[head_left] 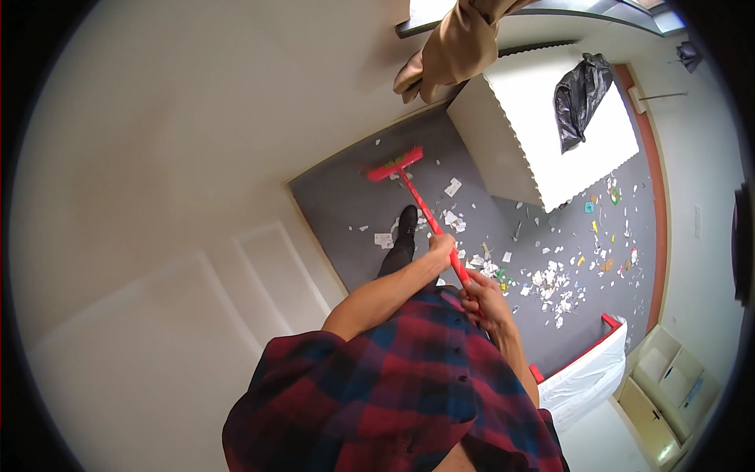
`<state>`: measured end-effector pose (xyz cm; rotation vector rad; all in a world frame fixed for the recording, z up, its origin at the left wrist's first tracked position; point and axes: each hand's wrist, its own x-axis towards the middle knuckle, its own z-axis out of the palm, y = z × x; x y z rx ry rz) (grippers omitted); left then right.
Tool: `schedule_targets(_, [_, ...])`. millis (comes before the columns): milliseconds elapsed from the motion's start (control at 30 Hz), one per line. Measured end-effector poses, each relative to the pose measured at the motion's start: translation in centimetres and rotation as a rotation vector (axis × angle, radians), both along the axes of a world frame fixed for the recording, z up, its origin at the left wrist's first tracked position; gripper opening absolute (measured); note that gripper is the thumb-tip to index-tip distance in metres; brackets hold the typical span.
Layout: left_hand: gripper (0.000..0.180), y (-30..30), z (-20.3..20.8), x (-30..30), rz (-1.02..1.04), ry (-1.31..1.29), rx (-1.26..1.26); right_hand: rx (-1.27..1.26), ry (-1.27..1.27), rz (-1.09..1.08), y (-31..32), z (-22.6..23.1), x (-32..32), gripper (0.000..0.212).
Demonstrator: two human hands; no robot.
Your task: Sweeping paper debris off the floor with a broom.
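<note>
A broom with a red handle [425, 209] slants away from my waist toward the wall on the far left. My left hand [442, 245] is closed round the handle partway down. Closer to my body, my right hand [485, 300] grips the handle near its upper end, and its fingers hide that end. The red broom head [395, 164] is over the grey floor near the far wall, slightly blurred. Paper scraps [451, 220] lie between the broom head and my hands, beside my dark shoe [407, 220].
A white box-shaped piece [503, 149] stands ahead right, with a black plastic bag [583, 98] on top. Many scraps [550, 285] litter the floor to the right. Brown curtain fabric [460, 51] hangs at the top. A red-edged white bin [586, 374] sits lower right, near cabinets [657, 417].
</note>
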<state>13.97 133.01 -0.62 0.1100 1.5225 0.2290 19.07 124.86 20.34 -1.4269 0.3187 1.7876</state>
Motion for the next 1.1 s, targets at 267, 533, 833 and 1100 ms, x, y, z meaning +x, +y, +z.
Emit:
schedule_targets(267, [0.007, 6.7, -3.3, -2.6, -0.016, 0.027, 0.081, 0.048, 0.108, -0.054, 4.3, -4.6, -0.9, 0.033])
schedule_targets(533, [0.007, 2.8, -0.3, -1.7, -0.094, -0.017, -0.049, 0.024, 0.074, -0.021, 2.1, -1.4, -0.6, 0.035])
schedule_targets(833, [0.009, 5.5, -2.4, -4.1, 0.026, 0.102, 0.076, 0.056, 0.162, 0.003, 3.9, -4.0, -1.2, 0.036])
schedule_targets(1100, [0.011, 7.1, -5.0, -5.7, 0.095, 0.114, 0.026, 0.048, 0.190, 0.055, 5.4, -7.7, -1.5, 0.033])
